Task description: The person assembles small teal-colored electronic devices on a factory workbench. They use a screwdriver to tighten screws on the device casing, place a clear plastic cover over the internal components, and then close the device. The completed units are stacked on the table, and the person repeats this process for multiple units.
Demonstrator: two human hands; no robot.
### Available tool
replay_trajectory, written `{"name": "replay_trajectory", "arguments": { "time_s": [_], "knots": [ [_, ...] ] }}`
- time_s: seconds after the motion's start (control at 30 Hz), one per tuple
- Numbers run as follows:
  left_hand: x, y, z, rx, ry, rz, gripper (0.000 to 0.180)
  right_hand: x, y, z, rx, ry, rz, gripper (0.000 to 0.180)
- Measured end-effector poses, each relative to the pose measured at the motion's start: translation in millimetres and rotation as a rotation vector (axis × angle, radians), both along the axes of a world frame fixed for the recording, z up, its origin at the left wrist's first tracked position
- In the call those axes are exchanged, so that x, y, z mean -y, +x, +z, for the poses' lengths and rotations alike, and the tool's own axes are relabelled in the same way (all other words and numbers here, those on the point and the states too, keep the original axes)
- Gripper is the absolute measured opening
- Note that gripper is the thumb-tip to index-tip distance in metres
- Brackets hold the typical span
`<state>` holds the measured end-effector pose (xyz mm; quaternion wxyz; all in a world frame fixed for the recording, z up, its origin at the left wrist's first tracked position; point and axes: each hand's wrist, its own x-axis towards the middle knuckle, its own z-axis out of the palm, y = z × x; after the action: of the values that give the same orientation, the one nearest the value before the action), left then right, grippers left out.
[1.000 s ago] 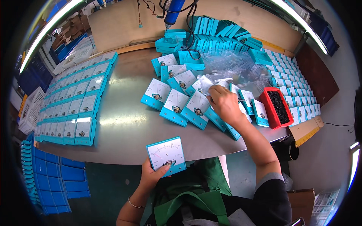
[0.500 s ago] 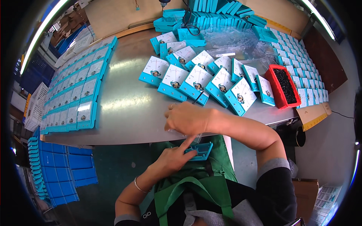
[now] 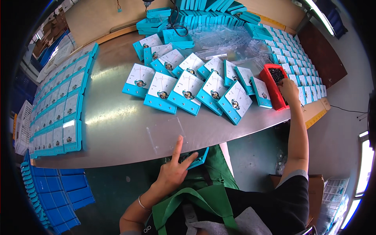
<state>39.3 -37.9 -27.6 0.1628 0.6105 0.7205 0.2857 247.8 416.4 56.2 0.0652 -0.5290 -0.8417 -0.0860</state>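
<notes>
At the table's near edge, my left hand (image 3: 172, 171) holds a teal meter case (image 3: 200, 159), its thumb along the case and its index finger stretched forward. That fingertip is against the corner of a clear plastic cover (image 3: 166, 135) in front of the case; whether the cover rests on the table or is held up, I cannot tell. My right hand (image 3: 289, 89) reaches to the red bin (image 3: 279, 98), fingers bent together over the small black parts (image 3: 277, 73) inside. The fingertips are partly hidden, and anything pinched in them cannot be made out.
A cluster of teal meters with white dials (image 3: 188, 92) lies mid-table. Clear covers (image 3: 219, 41) and stacked teal cases (image 3: 211, 17) sit behind. Rows of meters (image 3: 72, 103) fill the left side, and more rows (image 3: 299, 64) the right. Blue crates (image 3: 58, 196) stand below left.
My right hand has left the spot above my left hand and moved right to the red bin. The clear cover is now plainly visible. The whole view has shifted a little.
</notes>
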Motion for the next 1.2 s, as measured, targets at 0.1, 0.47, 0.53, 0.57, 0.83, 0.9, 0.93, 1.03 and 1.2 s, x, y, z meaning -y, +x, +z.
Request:
{"name": "replay_trajectory", "arguments": {
  "time_s": [0.1, 0.47, 0.53, 0.57, 0.83, 0.9, 0.93, 1.03, 1.2],
  "knots": [
    [-7, -2, 0, 0.002, 0.011, -0.021, 0.061, -21, 7, -15, -0.017, -0.090, -0.017, 0.019],
    [39, -7, -8, -0.059, 0.084, 0.088, 0.050, 28, -2, 12, -0.313, 0.049, 0.228, 0.010],
    [33, -12, -9, -0.107, 0.143, 0.076, 0.049, 70, -28, 27, -0.619, -0.099, 0.445, 0.012],
    [31, -13, -10, -0.128, 0.174, 0.066, 0.049, 101, -46, 34, -0.666, -0.241, 0.519, 0.014],
    [30, -5, -1, -0.018, 0.101, 0.136, 0.050, 258, -139, -10, -0.529, -0.672, 1.270, 0.017],
    [32, -5, -2, -0.013, 0.117, 0.150, 0.049, 269, -149, -24, -0.480, -0.616, 1.304, 0.015],
    [32, -5, -6, -0.025, 0.142, 0.146, 0.048, 272, -153, -32, -0.466, -0.590, 1.311, 0.014],
    [33, -2, -9, -0.021, 0.132, 0.164, 0.047, 276, -156, -32, -0.386, -0.565, 1.279, 0.013],
    [32, -1, -12, -0.004, 0.115, 0.168, 0.046, 272, -159, -28, -0.257, -0.537, 1.290, 0.013]
  ]
}}
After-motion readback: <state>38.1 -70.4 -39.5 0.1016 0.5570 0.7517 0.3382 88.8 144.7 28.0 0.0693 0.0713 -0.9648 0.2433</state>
